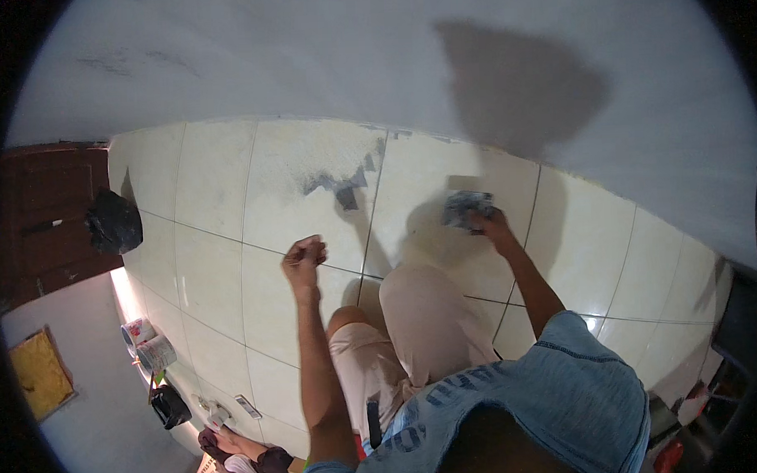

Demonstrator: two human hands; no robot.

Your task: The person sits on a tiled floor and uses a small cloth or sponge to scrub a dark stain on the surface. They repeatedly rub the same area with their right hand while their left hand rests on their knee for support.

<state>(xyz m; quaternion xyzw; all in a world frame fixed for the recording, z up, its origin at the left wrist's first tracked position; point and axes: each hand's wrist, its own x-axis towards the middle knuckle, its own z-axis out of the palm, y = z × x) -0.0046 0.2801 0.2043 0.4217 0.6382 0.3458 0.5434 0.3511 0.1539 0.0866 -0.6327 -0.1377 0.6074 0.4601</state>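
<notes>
My right hand (491, 227) grips a flat, roughly rectangular grey piece (467, 209), smeared with whitish residue, low over the pale floor tiles (426, 172); whether it touches them I cannot tell. What exactly the piece is cannot be made out. My left hand (305, 255) is raised over the floor with its fingers curled in; nothing clearly shows in it. Beyond it, grey smears and dusty residue (345, 178) mark the tiles near the base of the grey wall (347, 56).
A black plastic bag (114, 222) stands by the brown door (59, 216). Along the left wall are two buckets (156, 353), a black bag (170, 407) and a remote control (248, 407). Another person's legs (251, 450) show at bottom left. Dark objects (741, 324) stand far right.
</notes>
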